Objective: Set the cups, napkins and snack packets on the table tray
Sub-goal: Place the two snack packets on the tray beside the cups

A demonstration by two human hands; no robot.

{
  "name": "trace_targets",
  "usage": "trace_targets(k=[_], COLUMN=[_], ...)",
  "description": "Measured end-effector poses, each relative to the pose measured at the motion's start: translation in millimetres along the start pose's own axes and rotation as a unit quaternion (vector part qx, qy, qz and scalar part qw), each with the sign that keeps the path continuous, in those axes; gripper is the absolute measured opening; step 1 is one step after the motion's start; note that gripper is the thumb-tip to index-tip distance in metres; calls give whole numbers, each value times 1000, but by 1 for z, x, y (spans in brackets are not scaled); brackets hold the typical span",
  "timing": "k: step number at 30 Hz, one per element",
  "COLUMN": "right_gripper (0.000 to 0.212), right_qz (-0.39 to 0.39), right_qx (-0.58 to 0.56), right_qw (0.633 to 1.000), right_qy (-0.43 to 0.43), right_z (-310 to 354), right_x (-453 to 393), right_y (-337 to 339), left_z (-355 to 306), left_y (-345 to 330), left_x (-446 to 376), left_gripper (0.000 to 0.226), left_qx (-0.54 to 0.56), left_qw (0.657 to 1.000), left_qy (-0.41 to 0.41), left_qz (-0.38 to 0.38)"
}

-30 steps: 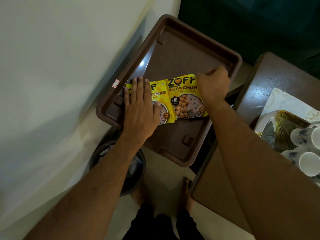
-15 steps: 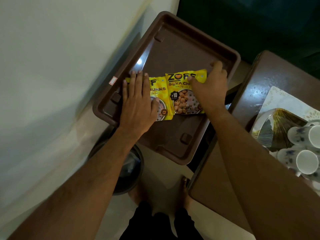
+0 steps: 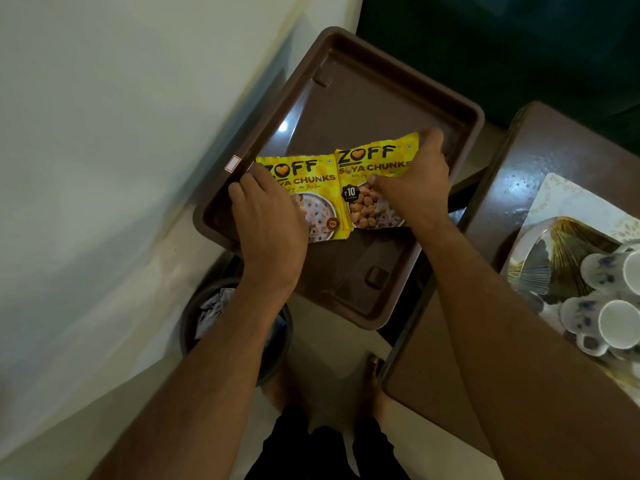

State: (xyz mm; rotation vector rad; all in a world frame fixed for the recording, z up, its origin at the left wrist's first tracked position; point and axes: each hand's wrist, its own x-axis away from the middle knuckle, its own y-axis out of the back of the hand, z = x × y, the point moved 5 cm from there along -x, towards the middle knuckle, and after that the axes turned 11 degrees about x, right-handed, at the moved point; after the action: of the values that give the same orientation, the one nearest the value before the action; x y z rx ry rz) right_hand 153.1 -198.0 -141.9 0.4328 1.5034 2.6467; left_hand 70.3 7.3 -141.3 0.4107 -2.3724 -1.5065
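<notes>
Two joined yellow soya chunk snack packets [image 3: 346, 174] lie across the middle of the brown tray [image 3: 377, 109]. My left hand [image 3: 266, 216] covers the left packet's lower left part, fingers curled at its left edge. My right hand [image 3: 415, 181] pinches the right packet at its upper right corner, thumb on its front. White cups with blue flowers [image 3: 613, 306] lie at the far right, partly out of frame, beside a gold fan-shaped napkin holder [image 3: 568, 251] on a white patterned mat [image 3: 561, 199].
A dark brown table [image 3: 519, 161] stands to the right of the tray. A round bin [image 3: 207, 327] with crumpled paper sits on the floor under my left forearm. A pale wall fills the left side. My bare feet [image 3: 374, 382] are below the tray.
My left hand slid off the left packet toward its left edge, uncovering its print. My right hand shifted to the right packet's upper right corner. Both packets moved slightly.
</notes>
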Motion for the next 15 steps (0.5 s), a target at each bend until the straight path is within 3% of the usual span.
trace_targets(k=[5,8,11,15], right_gripper=[89,67,52,56], right_qz=[3,57,90,84], right_qx=[-85,-101,-105,-103], right_qw=[994,987,983,987], right_qy=[-62,-108,-117,-93], right_z=[-9,-15,-19,-15], right_x=[-1,-4,-5,-6], right_y=[1,-4,-9,-6], left_z=[4,4,9,15], left_y=[0,3,0,0], left_x=[-6,-6,-12,-18], left_gripper=[74,63,55,43], left_qx=[38,101,185,303], left_qw=[997,991,975,939], left_qy=[54,84,124,165], left_qz=[34,17,19,17])
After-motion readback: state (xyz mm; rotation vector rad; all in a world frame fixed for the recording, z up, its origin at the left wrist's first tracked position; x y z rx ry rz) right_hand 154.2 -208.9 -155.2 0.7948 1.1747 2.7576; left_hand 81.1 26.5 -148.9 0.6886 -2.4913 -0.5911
